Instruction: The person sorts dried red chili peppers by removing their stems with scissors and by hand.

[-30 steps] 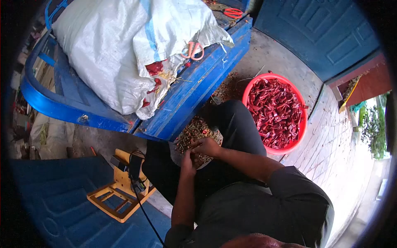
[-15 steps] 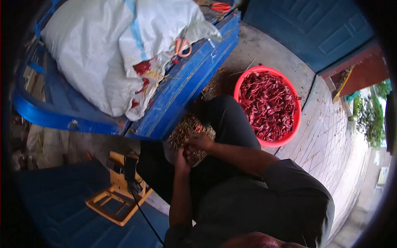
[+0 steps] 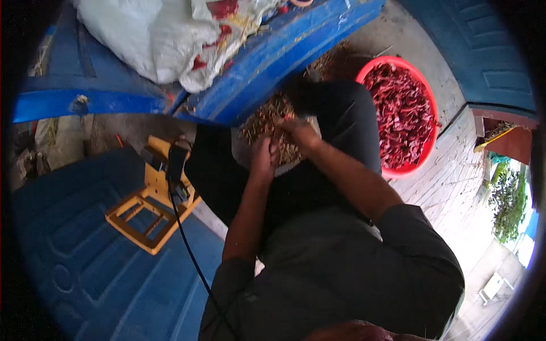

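Observation:
My left hand (image 3: 264,156) and my right hand (image 3: 301,136) come together above a heap of brown and reddish stem-like bits (image 3: 267,116) between my thighs. The heap sits in a pale shallow holder (image 3: 239,149), mostly covered by my hands and legs. Fingers of both hands are closed and close to each other; what they pinch is too small and blurred to make out. To the right of my knee stands a red basin (image 3: 434,108) full of dried red chilies (image 3: 397,113).
A blue metal truck bed or cart (image 3: 273,62) borders the front, carrying a torn white woven sack (image 3: 148,40) with red showing through. At left are a small wooden chair (image 3: 151,221), a black cable (image 3: 190,256) and a blue panelled door (image 3: 74,238). Another blue door (image 3: 483,51) stands upper right.
The view has tilted, so the sack, cart and basin sit higher in it. My hands stay together over the heap, with the fingers slightly shifted.

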Motion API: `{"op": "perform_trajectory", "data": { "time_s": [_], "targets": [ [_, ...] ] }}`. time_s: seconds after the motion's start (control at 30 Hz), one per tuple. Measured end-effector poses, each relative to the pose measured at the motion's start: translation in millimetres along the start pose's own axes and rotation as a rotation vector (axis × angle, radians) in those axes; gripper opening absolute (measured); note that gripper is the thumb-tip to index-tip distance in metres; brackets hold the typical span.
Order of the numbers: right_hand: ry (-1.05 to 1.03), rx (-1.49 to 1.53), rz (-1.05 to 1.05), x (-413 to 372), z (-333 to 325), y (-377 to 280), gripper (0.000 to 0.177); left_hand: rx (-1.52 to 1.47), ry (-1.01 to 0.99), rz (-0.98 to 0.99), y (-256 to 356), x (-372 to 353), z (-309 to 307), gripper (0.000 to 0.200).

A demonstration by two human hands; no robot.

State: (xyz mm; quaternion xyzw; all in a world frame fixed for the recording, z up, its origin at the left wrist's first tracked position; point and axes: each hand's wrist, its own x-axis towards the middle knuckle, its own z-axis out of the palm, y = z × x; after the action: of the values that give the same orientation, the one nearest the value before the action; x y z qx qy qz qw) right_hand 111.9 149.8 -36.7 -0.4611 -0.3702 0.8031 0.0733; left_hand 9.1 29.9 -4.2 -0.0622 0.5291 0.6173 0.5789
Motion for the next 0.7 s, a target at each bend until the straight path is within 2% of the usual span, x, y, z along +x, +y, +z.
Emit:
{"op": "perform_trajectory", "data": {
  "time_s": [0.03,0.1,0.13,0.2,0.33,0.4,0.43,0.5,0.53,0.6,0.63,0.7],
  "targets": [
    [-0.006,0.008,0.035,3,0,-2,0.024,0.001,0.025,0.007,3,3,5,0.019],
    [-0.022,0.281,0.138,4,0,-6,0.021,0.002,0.063,-0.004,3,3,9,0.02],
    [-0.02,0.279,0.15,7,-1,-6,0.021,-0.011,0.039,0.016,4,7,12,0.02],
    [0.04,0.495,0.209,10,1,-6,0.019,-0.026,0.019,0.034,8,7,17,0.021],
    [0.014,0.555,0.205,4,1,-13,0.019,-0.031,0.005,0.041,8,7,14,0.02],
    [0.044,0.447,0.154,1,5,-17,0.021,-0.026,-0.008,0.057,5,8,11,0.02],
    [0.043,0.446,0.157,2,6,-15,0.021,-0.031,0.053,0.004,2,7,11,0.019],
    [0.13,0.12,0.049,5,6,-12,0.026,-0.04,0.118,-0.051,-1,7,8,0.019],
    [0.129,0.12,0.05,4,8,-13,0.026,-0.035,0.104,-0.043,-1,8,7,0.019],
    [0.331,-0.582,-0.381,-1,14,-11,0.031,-0.033,0.094,-0.041,-4,9,6,0.018],
    [0.331,-0.582,-0.383,-1,15,-11,0.031,-0.041,0.115,-0.052,-3,12,6,0.018],
    [0.518,-0.959,-0.833,-3,17,-10,0.029,-0.049,0.137,-0.066,-4,14,5,0.018]
  ]
}}
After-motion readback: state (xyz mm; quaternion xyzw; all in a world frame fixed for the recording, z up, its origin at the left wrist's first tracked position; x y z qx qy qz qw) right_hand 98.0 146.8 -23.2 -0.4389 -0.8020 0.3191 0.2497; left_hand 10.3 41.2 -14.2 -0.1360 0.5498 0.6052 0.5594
